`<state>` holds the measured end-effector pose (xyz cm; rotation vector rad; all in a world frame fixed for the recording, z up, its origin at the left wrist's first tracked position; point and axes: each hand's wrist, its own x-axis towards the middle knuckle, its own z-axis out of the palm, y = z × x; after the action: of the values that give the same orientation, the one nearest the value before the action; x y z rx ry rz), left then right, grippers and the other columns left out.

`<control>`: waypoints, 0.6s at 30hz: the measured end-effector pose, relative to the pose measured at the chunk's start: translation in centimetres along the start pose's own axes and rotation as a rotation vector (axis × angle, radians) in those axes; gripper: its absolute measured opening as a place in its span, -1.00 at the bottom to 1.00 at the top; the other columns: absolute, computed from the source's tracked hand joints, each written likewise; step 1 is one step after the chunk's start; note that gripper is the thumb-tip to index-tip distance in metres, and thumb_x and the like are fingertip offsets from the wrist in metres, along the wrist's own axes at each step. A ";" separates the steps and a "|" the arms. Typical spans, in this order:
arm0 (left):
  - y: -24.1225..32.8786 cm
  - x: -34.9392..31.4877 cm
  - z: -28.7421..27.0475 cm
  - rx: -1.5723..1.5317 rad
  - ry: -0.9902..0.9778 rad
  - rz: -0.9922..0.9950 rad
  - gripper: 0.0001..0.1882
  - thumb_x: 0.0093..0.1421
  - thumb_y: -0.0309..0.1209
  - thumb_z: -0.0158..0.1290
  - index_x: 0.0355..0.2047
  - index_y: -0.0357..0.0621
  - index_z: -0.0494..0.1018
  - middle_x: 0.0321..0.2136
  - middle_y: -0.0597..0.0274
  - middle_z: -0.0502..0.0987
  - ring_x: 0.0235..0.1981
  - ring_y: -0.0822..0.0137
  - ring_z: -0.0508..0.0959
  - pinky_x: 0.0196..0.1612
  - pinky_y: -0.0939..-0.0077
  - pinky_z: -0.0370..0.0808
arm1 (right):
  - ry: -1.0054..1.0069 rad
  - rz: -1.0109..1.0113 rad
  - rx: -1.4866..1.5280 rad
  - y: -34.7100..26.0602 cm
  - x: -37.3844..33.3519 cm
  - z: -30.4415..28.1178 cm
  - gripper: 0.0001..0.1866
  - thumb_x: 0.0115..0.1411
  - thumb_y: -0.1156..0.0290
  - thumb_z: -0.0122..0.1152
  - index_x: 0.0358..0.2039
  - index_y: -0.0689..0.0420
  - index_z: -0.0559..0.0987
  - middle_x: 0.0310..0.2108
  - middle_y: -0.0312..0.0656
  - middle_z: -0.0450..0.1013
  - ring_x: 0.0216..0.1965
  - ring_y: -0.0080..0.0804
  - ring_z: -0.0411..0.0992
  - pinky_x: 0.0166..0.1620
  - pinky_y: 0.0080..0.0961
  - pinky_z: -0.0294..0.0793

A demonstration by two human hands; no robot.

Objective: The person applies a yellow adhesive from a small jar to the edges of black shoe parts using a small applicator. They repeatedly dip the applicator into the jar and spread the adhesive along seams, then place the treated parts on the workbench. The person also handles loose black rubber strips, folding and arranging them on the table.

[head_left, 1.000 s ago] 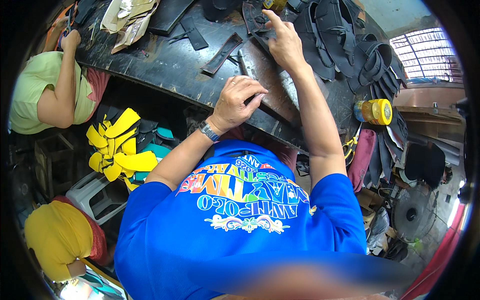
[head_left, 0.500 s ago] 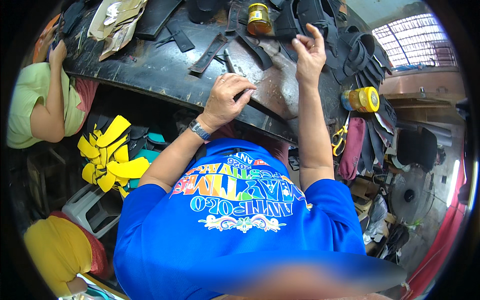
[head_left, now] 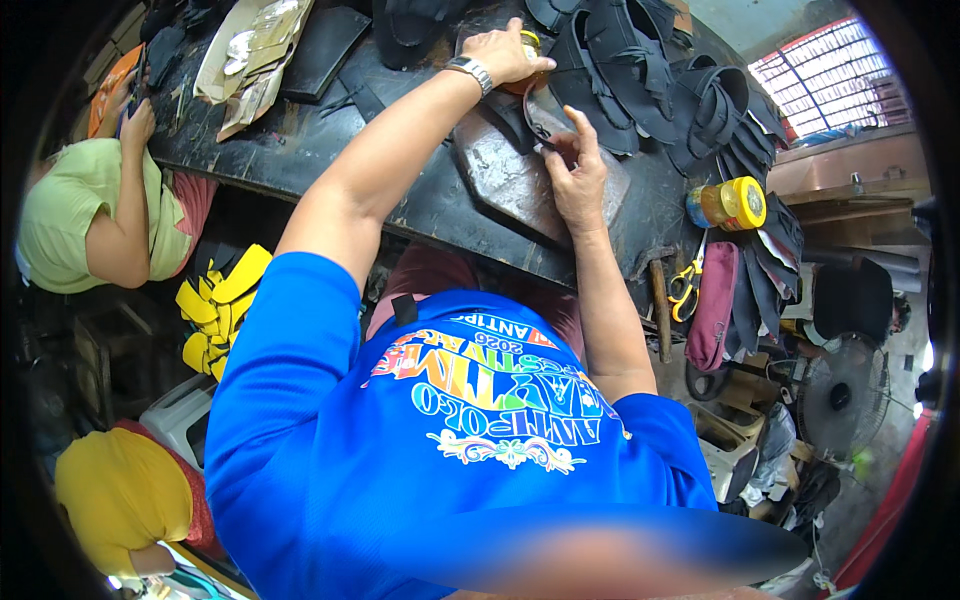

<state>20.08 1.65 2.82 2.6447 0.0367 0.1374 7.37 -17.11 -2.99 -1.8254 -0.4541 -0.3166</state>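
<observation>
My left hand (head_left: 505,57) is stretched far across the table, over a small jar (head_left: 531,46) with amber contents. Its thumb and index finger are apart; the other fingers are partly hidden. My right hand (head_left: 580,185) is closed round the near end of a curved black strap (head_left: 535,112), above a worn, flat slab (head_left: 500,165) on the table. Another dark strap piece lies at the slab's far edge. Right of the slab stand several black sandal uppers (head_left: 622,70) with straps.
A yellow-lidded jar (head_left: 728,204), a hammer (head_left: 657,300), yellow-handled scissors (head_left: 684,290) and a maroon pouch (head_left: 713,305) are at the right. Cardboard pieces (head_left: 262,60) lie at the far left. Yellow cut pieces (head_left: 222,305) sit below the table, near a person in light green (head_left: 95,215).
My left hand has moved away from the near edge to the far jar. My right hand has come down and nearer, and now holds a strap. The hammer has come into sight.
</observation>
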 end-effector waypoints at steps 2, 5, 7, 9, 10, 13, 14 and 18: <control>0.3 1.7 1.6 0.008 -0.071 -0.093 0.21 -0.11 0.45 0.15 0.39 -0.06 0.11 0.09 -0.27 0.50 0.14 -0.15 0.52 0.20 0.08 0.40 | 0.017 -0.038 -0.079 -0.3 -0.2 -0.2 -0.33 0.06 0.72 0.19 0.23 0.05 0.42 -0.34 -0.21 0.52 -0.38 -0.53 0.49 -0.23 -0.58 0.51; 0.0 3.0 3.3 -0.100 -0.087 -0.120 0.26 -0.16 0.34 0.19 0.42 -0.12 0.03 0.17 -0.29 0.42 0.20 -0.13 0.46 0.25 0.17 0.36 | 0.021 -0.094 -0.110 -0.6 -0.2 -0.5 -0.34 0.08 0.72 0.22 0.23 0.08 0.42 -0.29 -0.22 0.52 -0.32 -0.53 0.46 -0.17 -0.57 0.48; -0.7 3.3 3.6 -0.220 -0.092 -0.143 0.29 -0.23 0.25 0.23 0.42 -0.21 0.03 0.19 -0.32 0.40 0.22 -0.11 0.44 0.27 0.22 0.34 | 0.071 -0.192 -0.096 -0.6 -0.2 -0.6 -0.33 0.12 0.70 0.25 0.26 0.07 0.38 -0.25 -0.26 0.52 -0.28 -0.58 0.42 -0.12 -0.59 0.44; -1.8 3.4 3.4 -0.333 0.010 -0.057 0.30 -0.25 0.24 0.29 0.40 -0.24 0.08 0.17 -0.30 0.42 0.21 -0.08 0.45 0.27 0.23 0.35 | 0.190 -0.189 -0.005 -0.4 -0.2 -0.6 -0.34 0.13 0.72 0.24 0.26 0.11 0.37 -0.24 -0.21 0.50 -0.24 -0.53 0.45 -0.09 -0.56 0.46; -2.3 3.5 3.1 -0.386 0.059 -0.012 0.30 -0.26 0.24 0.32 0.39 -0.26 0.10 0.16 -0.29 0.43 0.20 -0.06 0.46 0.26 0.23 0.35 | 0.254 -0.202 0.033 -0.4 -0.2 -0.6 -0.35 0.14 0.72 0.24 0.26 0.13 0.37 -0.23 -0.19 0.50 -0.22 -0.51 0.47 -0.07 -0.55 0.47; -3.0 5.1 2.0 -0.811 0.192 0.111 -0.23 -0.04 -0.18 0.34 0.16 -0.23 0.36 -0.01 0.00 0.54 -0.05 0.21 0.58 0.01 0.35 0.52 | 0.298 -0.160 0.122 -0.1 0.0 -0.8 -0.33 0.21 0.68 0.22 0.32 0.13 0.25 -0.17 -0.19 0.48 -0.20 -0.50 0.46 -0.03 -0.56 0.45; -3.0 5.9 1.6 -1.009 0.177 0.141 -0.50 0.04 -0.47 0.30 0.02 -0.21 0.46 -0.17 0.15 0.61 -0.21 0.31 0.63 -0.13 0.38 0.59 | 0.310 -0.142 0.168 -0.1 0.0 -0.7 -0.32 0.22 0.67 0.21 0.33 0.13 0.23 -0.16 -0.19 0.48 -0.19 -0.50 0.46 -0.03 -0.56 0.45; -3.9 8.6 1.5 -0.902 0.372 0.147 -0.30 -0.15 -0.43 0.43 0.03 -0.22 0.39 -0.15 0.07 0.61 -0.16 0.23 0.64 -0.09 0.36 0.59 | 0.351 -0.065 0.309 0.1 0.2 -0.8 -0.33 0.25 0.68 0.18 0.34 0.12 0.21 -0.16 -0.22 0.46 -0.22 -0.58 0.41 -0.07 -0.61 0.44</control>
<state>28.78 4.85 0.44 1.6939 -0.0796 0.5500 7.66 -17.86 -2.76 -1.4199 -0.2970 -0.5683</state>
